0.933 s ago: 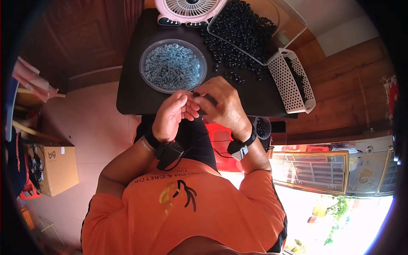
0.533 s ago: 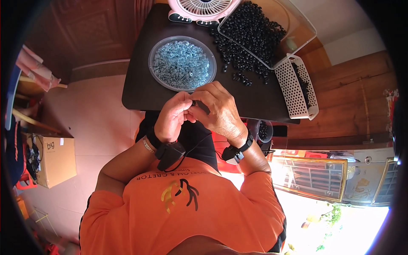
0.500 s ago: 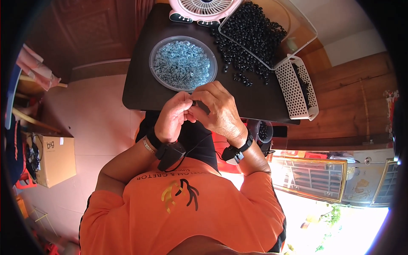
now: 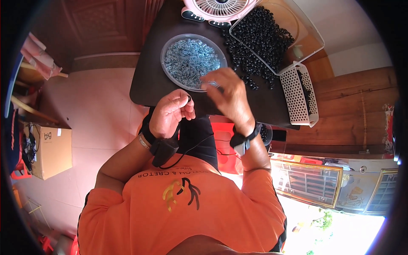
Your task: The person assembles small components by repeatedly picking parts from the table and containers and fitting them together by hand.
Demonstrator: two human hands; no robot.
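Note:
My left hand [image 4: 170,114] is held in front of the table edge, its thumb and forefinger closed on a small black ring-shaped piece [image 4: 189,98]. My right hand [image 4: 233,95] is over the near right rim of a round clear plastic bowl [image 4: 163,63], thumb and fingers bent but apart, slightly smeared by motion. I see nothing between its fingers. Many small clear bluish pieces [image 4: 191,61] fill the bowl. To the right of the bowl, a heap of small black ring-shaped pieces [image 4: 261,38] spreads over the dark table [image 4: 148,85].
A pink fan [image 4: 221,8] stands at the table's far edge. A clear rectangular container [image 4: 312,49] borders the black heap. A white perforated basket [image 4: 293,100] with black pieces sits at the right edge. Below the table are a red stool [image 4: 225,134] and a small tub [image 4: 267,134].
My right hand has parted from my left and moved right and forward to the bowl's rim. The left hand keeps the black piece. The view has shifted slightly.

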